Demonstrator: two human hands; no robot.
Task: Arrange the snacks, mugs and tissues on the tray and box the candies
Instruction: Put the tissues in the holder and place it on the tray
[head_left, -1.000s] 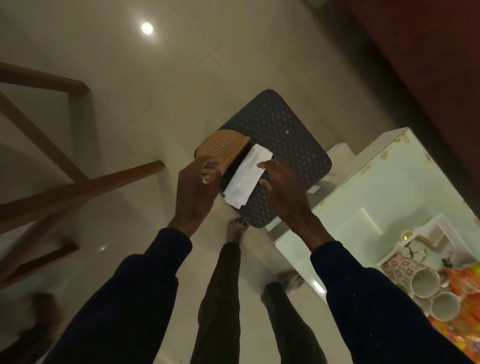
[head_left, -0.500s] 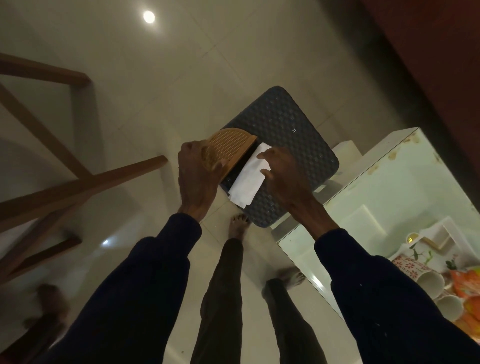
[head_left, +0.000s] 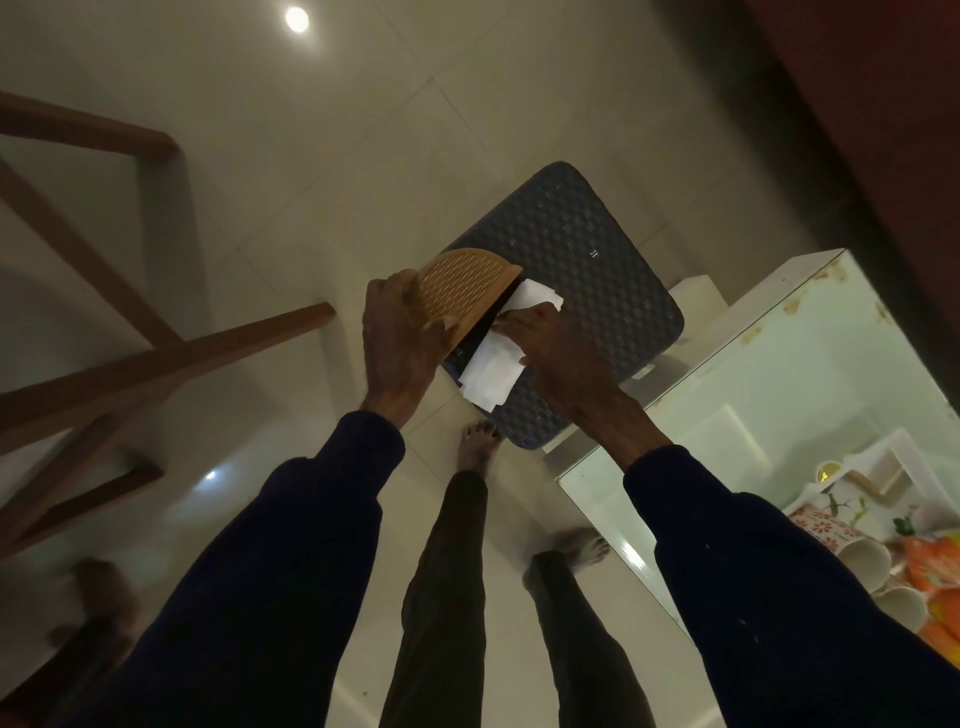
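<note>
My left hand (head_left: 397, 338) grips a tan half-round woven tissue holder (head_left: 467, 283) held in the air above a dark stool. My right hand (head_left: 558, 348) pinches a stack of white tissues (head_left: 493, 366) and presses it against the holder's dark slot edge. At the lower right, a white floral tray (head_left: 878, 467) on the glass table holds two patterned mugs (head_left: 857, 551) lying on their sides and orange snack packets (head_left: 935, 577).
A dark textured stool (head_left: 587, 270) stands below my hands beside the white glass-topped table (head_left: 779, 395). Wooden furniture rails (head_left: 156, 358) cross the left side. My legs and bare feet (head_left: 478, 441) are on the glossy tiled floor.
The tissues have slid closer against the holder's slot, with my right hand now lying over their middle. Both hands shifted slightly up and to the right.
</note>
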